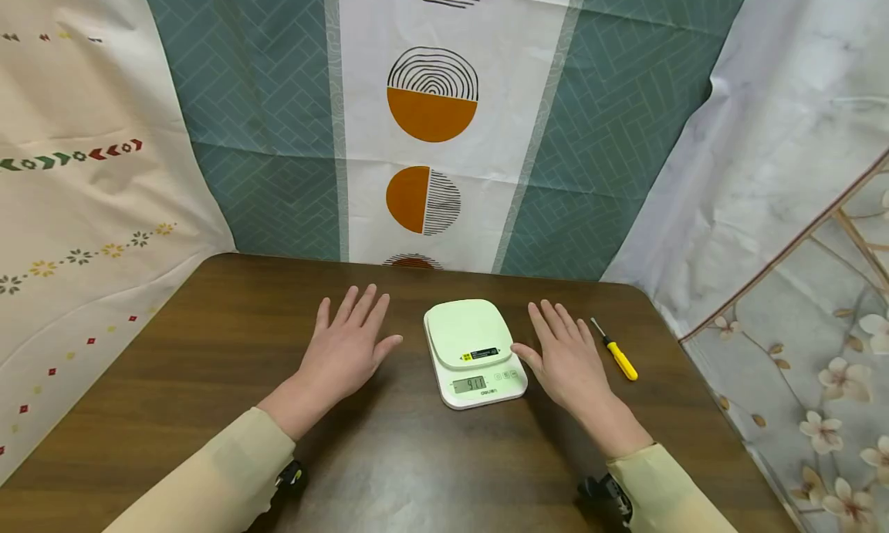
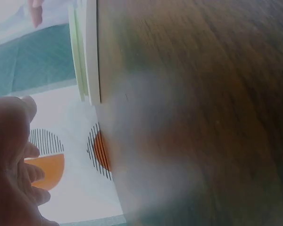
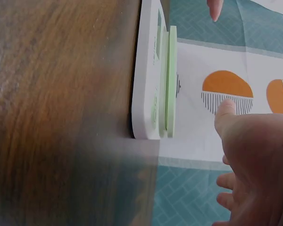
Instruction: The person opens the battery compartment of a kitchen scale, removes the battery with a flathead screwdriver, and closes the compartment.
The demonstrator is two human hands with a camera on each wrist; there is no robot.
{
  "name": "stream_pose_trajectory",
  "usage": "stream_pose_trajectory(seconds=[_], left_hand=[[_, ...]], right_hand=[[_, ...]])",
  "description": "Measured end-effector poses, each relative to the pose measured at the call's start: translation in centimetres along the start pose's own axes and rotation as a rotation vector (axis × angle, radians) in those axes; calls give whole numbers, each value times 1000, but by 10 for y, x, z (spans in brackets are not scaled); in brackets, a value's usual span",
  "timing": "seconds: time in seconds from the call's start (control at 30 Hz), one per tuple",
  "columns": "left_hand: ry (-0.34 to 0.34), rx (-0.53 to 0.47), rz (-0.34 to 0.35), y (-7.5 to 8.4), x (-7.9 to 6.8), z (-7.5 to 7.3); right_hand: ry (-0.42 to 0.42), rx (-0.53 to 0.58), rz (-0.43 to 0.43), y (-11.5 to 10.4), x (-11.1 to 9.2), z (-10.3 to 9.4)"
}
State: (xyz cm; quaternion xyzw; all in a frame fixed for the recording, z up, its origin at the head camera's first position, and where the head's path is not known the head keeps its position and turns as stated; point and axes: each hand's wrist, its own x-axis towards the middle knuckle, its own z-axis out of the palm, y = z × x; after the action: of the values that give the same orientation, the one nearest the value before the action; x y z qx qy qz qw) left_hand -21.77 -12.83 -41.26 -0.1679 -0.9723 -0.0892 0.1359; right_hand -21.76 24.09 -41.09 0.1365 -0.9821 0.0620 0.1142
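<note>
Nearest lie the left sleeve and the right sleeve, both pale, soft cloth with loose folds. Under them the desk shows dark brown wood grain and a glossy sheen. Past the cuffs, the left hand and the right hand are raised over the desk, palms down, fingers straight and spread. Between them, nearer the right thumb, sits the scale: a smooth white body with rounded corners, a grey display with dark digits at its near end, and a pale green, rounded-square plate on top. Just right of the right hand, the screwdriver lies aslant, its slim metal shaft pointing away and its yellow handle towards the person. Behind the desk hangs the curtain, blue-green with a woven-looking brick pattern either side of a white strip printed with orange and black-lined circles
</note>
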Motion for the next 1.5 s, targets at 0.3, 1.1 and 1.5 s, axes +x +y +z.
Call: stream_pose_trajectory(seconds=[0.3,1.1,1.5], left_hand=[[-45,-34,-17,3,-1,3],[-109,-96,20,25,4,12],[-133,-111,35,34,3,18]], right_hand=[[-7,-4,-6,-3,0,2],[-57,18,-16,-12,0,8],[-112,7,-33,-19,4,12]])
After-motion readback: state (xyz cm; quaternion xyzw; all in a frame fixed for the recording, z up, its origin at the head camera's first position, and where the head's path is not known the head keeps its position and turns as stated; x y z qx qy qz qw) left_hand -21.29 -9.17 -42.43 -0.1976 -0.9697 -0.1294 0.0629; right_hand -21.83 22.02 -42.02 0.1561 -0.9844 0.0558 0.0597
